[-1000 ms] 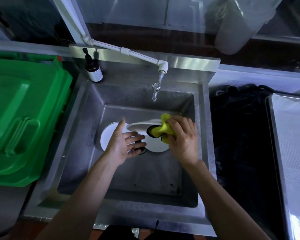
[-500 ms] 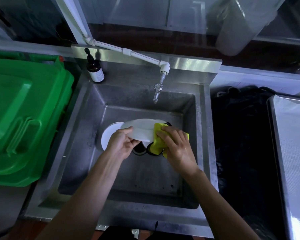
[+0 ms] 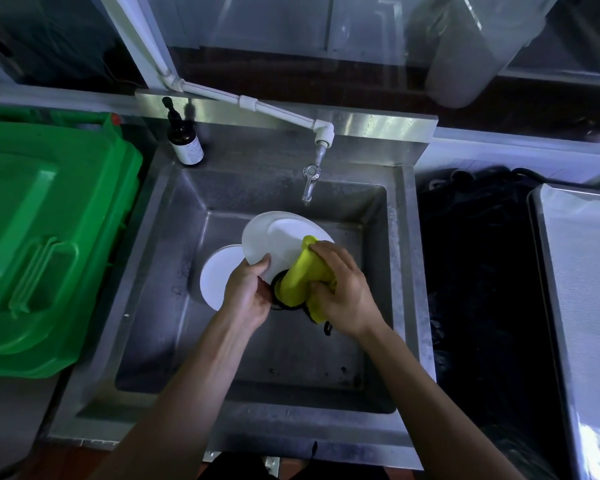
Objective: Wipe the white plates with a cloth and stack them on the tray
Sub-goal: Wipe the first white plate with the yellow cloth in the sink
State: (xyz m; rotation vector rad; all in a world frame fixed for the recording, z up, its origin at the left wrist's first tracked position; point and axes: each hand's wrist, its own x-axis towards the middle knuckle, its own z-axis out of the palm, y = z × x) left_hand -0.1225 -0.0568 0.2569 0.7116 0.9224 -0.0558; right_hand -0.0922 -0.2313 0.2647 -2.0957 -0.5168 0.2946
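Note:
Over the steel sink (image 3: 160,278) my left hand (image 3: 248,292) grips the near edge of a white plate (image 3: 274,237), tilted up with its face toward me. My right hand (image 3: 340,292) holds a yellow cloth (image 3: 302,275) bunched against the plate's lower right part. Another white plate (image 3: 217,275) lies flat on the sink floor to the left, partly hidden by my left hand. The drain below is mostly covered by the cloth. A metal tray (image 3: 582,306) lies at the far right.
A tap (image 3: 310,178) hangs over the sink's back, close above the raised plate. A dark pump bottle (image 3: 184,140) stands at the back left corner. A green bin lid (image 3: 45,237) fills the left side. Dark bags (image 3: 475,271) lie between sink and tray.
The plate has been lifted from near flat and tilted up to face me. My left hand shifted its grip to the near rim, and the cloth slid down onto the plate's lower part.

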